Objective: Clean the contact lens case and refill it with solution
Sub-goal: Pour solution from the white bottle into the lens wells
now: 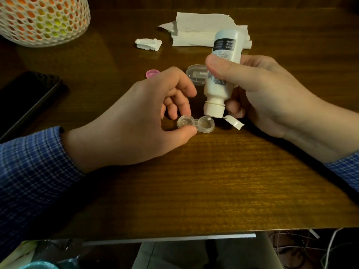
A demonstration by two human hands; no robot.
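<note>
A clear two-well contact lens case [196, 124] lies open on the wooden table [213, 181]. My left hand [139, 117] pinches the case's left well between thumb and fingers. My right hand [262, 94] grips a white solution bottle [221, 78] turned upside down. Its nozzle touches the rim of the right well. The bottle's flip cap [234, 122] hangs open beside the nozzle. A pink case lid [152, 73] rests on the table behind my left hand.
Folded paper tissues [204, 30] and a crumpled scrap [148, 43] lie at the back. A clear plastic cap [196, 74] sits behind the bottle. A mesh basket [42, 20] stands far left, a dark phone [25, 98] lies at the left edge.
</note>
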